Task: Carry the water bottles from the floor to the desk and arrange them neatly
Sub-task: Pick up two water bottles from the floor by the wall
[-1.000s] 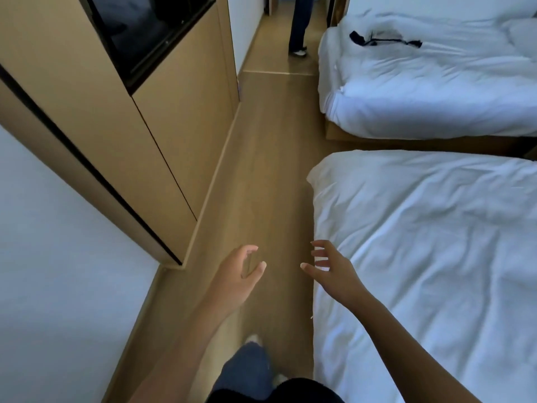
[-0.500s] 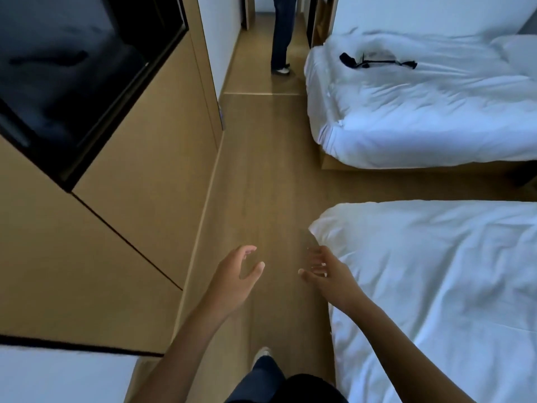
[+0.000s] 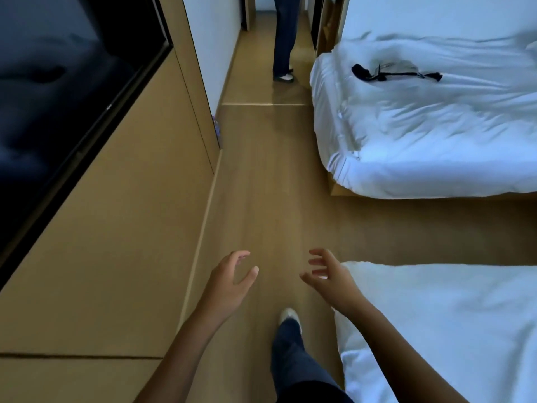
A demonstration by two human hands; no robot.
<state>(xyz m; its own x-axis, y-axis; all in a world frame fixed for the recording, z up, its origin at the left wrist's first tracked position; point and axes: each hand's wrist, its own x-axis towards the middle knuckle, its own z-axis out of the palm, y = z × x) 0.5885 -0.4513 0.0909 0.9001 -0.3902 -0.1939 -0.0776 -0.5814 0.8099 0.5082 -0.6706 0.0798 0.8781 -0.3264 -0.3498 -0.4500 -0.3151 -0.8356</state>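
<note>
Item: water bottles. Location: none plainly in view. A small purplish thing (image 3: 216, 128) sits low at the far corner of the cabinet (image 3: 122, 216) on your left; it may be a bottle label, but it is too small and blurred to say. The desk is also out of view.

Hands: your left hand (image 3: 229, 282) and right hand (image 3: 328, 276) both hang in front of you over the floor (image 3: 273, 181), fingers spread and loosely curved, holding nothing and apart from each other.

Surroundings: near bed (image 3: 453, 324) on your right, just beside the right hand; far bed (image 3: 430, 120) beyond it with a dark strap (image 3: 392, 74) lying on the covers; a dark screen (image 3: 58, 91) set in the cabinet on the left; another person's legs (image 3: 284, 39) standing at the far end of the passage; your own leg and shoe (image 3: 289, 315) stepping forward on the floor.

Handling, as judged: full bottles are likely moderately heavy, with thin walls that dent under a squeeze, and smooth plastic that can slip. Take each round the middle of the body or by the stiffer neck under the cap. Carry only as many as each hand can fully wrap. Set them down upright on the base; they tip readily if knocked.
</note>
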